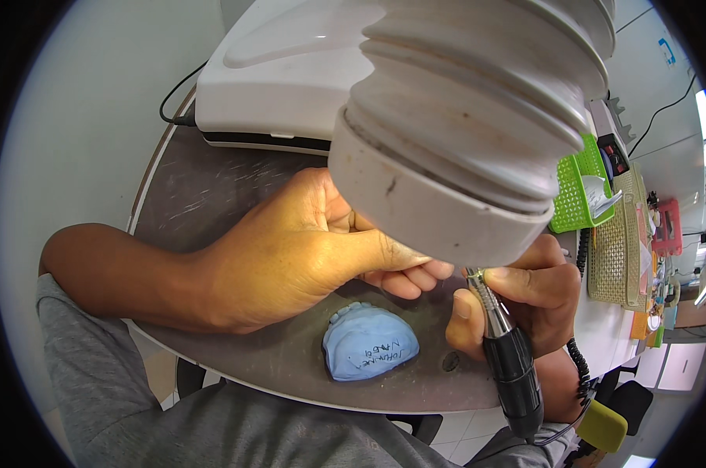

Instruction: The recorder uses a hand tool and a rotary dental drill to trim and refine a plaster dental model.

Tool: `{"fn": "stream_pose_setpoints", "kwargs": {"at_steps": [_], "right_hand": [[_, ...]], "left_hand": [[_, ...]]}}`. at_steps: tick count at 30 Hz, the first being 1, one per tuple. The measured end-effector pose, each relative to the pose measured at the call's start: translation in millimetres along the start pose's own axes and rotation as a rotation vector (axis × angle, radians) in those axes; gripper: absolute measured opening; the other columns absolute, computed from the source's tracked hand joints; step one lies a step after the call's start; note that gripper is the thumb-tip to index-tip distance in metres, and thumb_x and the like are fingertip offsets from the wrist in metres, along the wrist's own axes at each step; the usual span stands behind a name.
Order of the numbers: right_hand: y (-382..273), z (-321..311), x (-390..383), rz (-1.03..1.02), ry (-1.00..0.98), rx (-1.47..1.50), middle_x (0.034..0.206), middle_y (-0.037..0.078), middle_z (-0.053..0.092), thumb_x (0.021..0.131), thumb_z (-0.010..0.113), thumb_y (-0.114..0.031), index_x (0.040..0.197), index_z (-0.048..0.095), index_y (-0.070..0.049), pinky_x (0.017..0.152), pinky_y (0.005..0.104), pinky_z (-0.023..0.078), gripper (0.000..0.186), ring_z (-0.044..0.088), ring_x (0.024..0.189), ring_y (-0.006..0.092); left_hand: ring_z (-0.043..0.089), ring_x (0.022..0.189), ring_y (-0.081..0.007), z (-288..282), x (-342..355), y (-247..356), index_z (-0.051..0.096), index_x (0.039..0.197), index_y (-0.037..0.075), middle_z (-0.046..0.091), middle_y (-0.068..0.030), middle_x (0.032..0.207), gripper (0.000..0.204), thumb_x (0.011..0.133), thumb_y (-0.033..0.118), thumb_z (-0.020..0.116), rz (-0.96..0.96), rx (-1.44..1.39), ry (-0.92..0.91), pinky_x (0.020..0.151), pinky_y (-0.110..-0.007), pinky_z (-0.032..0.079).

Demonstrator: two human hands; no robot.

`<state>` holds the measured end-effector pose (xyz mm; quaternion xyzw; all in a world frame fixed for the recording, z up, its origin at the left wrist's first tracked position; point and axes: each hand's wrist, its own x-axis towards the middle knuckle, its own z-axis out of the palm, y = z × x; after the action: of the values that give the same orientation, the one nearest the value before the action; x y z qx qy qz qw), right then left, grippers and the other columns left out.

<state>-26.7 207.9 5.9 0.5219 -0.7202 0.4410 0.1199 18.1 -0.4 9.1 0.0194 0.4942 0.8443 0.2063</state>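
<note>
In my right hand is a black and silver rotary handpiece, gripped like a pen near its metal nose. Its tip points up toward the hose mouth and cannot be made out. My left hand is closed in a pinch, thumb against the fingers, just left of the handpiece tip. Whatever it pinches is hidden behind the hose mouth. A blue dental cast with handwriting on its base lies on the dark worktop, below and between my hands.
A wide white ribbed suction hose hangs over both hands and covers the fingertips. Behind it stands a white machine. At the right are a green basket, a beige basket and a coiled black cord.
</note>
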Motion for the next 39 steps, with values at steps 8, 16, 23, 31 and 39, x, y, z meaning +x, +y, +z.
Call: {"fn": "stream_pose_setpoints", "kwargs": {"at_steps": [8,16,23,31,39], "right_hand": [[1.9,-8.2,2.4,-0.075,-0.019,0.053,0.085,0.017,0.061,0.07,0.079,-0.005,0.095,0.052,0.001,0.068,0.0357,0.058,0.036,0.067,0.088,0.0353],[-0.2,-3.6,4.3,-0.046,0.041,0.052,0.085,0.017,0.061,0.07,0.08,-0.006,0.094,0.054,0.001,0.071,0.0375,0.057,0.036,0.066,0.089,0.0363],[0.2,-0.7,3.5,-0.05,0.084,0.04,0.084,0.016,0.062,0.07,0.08,-0.007,0.093,0.054,0.0,0.071,0.0374,0.057,0.035,0.066,0.09,0.0358],[-3.2,-3.6,5.7,-0.034,0.016,-0.002,0.086,0.017,0.059,0.072,0.074,-0.003,0.098,0.049,0.0,0.072,0.035,0.052,0.036,0.063,0.085,0.0285],[-3.4,-2.9,2.3,-0.011,0.109,0.013,0.085,0.019,0.062,0.069,0.079,-0.004,0.095,0.053,0.001,0.065,0.0331,0.058,0.037,0.068,0.087,0.0335]], "left_hand": [[0.064,0.088,-0.0138,3.0,3.1,-1.5,0.06,0.108,-0.006,0.066,-0.0133,0.098,0.026,0.09,0.013,0.058,0.038,-0.018,-0.066,0.079,-0.023,0.054],[0.064,0.09,-0.0145,0.6,3.0,-0.7,0.059,0.109,-0.005,0.065,-0.0131,0.099,0.024,0.09,0.01,0.056,0.026,-0.028,-0.078,0.079,-0.023,0.054],[0.064,0.089,-0.0143,0.6,5.3,-1.9,0.059,0.108,-0.005,0.066,-0.0131,0.098,0.024,0.09,0.01,0.056,0.029,0.004,-0.062,0.078,-0.022,0.054],[0.064,0.088,-0.014,1.4,4.8,0.4,0.059,0.109,-0.005,0.066,-0.0133,0.098,0.024,0.09,0.009,0.057,-0.011,0.007,-0.049,0.078,-0.022,0.055],[0.064,0.09,-0.0139,1.1,4.3,0.5,0.058,0.11,-0.006,0.066,-0.0134,0.1,0.025,0.09,0.009,0.058,0.046,0.048,-0.069,0.077,-0.022,0.055]]}}
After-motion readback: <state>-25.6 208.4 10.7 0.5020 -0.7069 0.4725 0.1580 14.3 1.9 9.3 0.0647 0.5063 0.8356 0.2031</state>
